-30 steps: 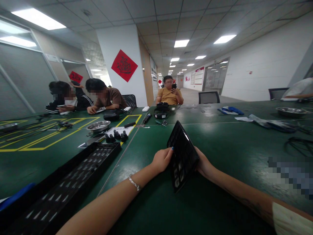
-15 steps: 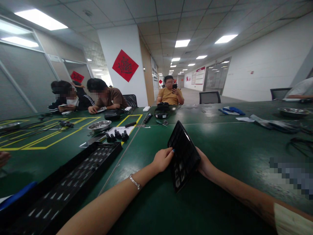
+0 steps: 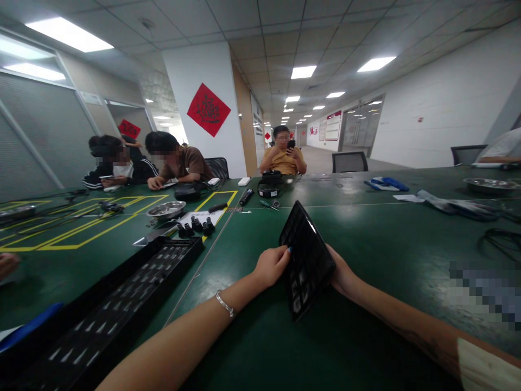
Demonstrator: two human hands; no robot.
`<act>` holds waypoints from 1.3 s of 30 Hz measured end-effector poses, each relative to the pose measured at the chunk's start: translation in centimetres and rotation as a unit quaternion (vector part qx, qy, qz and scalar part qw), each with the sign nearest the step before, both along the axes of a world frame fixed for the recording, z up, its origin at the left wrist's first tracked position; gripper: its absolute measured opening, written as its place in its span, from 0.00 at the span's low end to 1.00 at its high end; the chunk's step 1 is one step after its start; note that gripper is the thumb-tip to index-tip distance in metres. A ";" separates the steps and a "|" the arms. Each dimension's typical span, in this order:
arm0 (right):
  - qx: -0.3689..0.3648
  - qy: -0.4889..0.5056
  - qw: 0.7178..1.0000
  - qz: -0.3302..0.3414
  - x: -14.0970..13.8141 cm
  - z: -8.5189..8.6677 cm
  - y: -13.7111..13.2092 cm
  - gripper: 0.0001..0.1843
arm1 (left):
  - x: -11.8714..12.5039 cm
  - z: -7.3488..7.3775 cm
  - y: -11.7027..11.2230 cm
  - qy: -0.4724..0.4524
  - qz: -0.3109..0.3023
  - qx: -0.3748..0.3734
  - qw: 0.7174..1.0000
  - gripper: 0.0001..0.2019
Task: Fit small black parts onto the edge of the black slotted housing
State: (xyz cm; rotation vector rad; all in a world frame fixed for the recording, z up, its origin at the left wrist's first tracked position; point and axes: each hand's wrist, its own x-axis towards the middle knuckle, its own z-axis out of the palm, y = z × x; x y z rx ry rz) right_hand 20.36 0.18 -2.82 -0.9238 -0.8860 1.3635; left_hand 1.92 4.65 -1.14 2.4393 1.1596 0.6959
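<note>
A black tablet (image 3: 306,255) is held up on edge and tilted above the green table (image 3: 382,244). Pale icon-like squares show dimly low on its dark face. My left hand (image 3: 272,266), with a silver bracelet at the wrist, grips its left edge, the thumb lying on the face. Behind the opposite edge is my right hand (image 3: 342,274), its fingers mostly hidden by the tablet. To the left of my left arm lies a long black tray (image 3: 134,282) with rows of small shiny pieces in it.
Several black conical parts (image 3: 196,226) stand beyond the tray, near a metal bowl (image 3: 166,209). A small tool with a green handle (image 3: 265,204) and black cases (image 3: 268,183) lie ahead. Gloves (image 3: 456,206) and a cable (image 3: 499,241) are at right. Other people sit around the table.
My hands and the tablet have hardly moved. Across the table, the person with a phone has raised the other hand towards the face.
</note>
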 end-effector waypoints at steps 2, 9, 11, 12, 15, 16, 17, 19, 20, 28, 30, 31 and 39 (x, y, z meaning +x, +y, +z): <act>0.006 -0.004 1.000 -0.005 0.0 -0.1 0.1 0.16 | 0.0 0.2 -0.2 0.012 0.005 0.014 1.000 0.19; -0.008 0.002 1.000 -0.023 0.1 -0.1 0.2 0.15 | 0.0 0.4 -0.6 0.033 0.018 0.046 0.998 0.16; -0.013 0.003 1.000 -0.016 0.1 -0.2 0.2 0.16 | 0.0 0.4 -0.5 0.033 0.013 0.045 0.998 0.15; -0.014 0.002 1.000 -0.011 0.0 -0.2 0.2 0.17 | 0.0 0.4 -0.5 0.033 0.012 0.042 0.998 0.16; -0.006 -0.008 1.000 -0.005 0.0 -0.2 0.1 0.16 | 0.0 0.3 -0.5 0.035 0.021 0.033 0.999 0.20; -0.003 -0.009 1.000 -0.006 0.0 -0.2 0.1 0.16 | 0.1 0.3 -0.5 0.038 0.026 0.032 0.998 0.21; -0.001 -0.009 1.000 -0.007 0.0 -0.2 0.1 0.16 | 0.1 0.3 -0.5 0.040 0.030 0.033 0.998 0.22; 0.004 -0.005 1.000 -0.007 0.0 -0.1 0.0 0.16 | 0.2 0.2 -0.4 0.042 0.031 0.038 0.998 0.22; 0.005 -0.006 1.000 -0.008 0.0 0.0 0.0 0.17 | 0.2 0.1 -0.4 0.043 0.030 0.039 0.998 0.22; -0.007 -0.019 1.000 -0.011 -0.2 0.3 -0.3 0.20 | 0.2 0.1 -0.4 0.044 0.028 0.030 0.998 0.24; -0.009 -0.018 1.000 -0.008 -0.1 0.3 -0.3 0.20 | 0.2 0.1 -0.4 0.047 0.027 0.029 0.998 0.24; -0.010 -0.016 1.000 -0.008 -0.1 0.4 -0.3 0.19 | 0.2 0.2 -0.4 0.048 0.026 0.030 0.998 0.24; 0.005 -0.018 1.000 -0.004 0.0 0.0 0.0 0.16 | 0.1 0.3 -0.7 0.096 0.033 0.055 0.993 0.23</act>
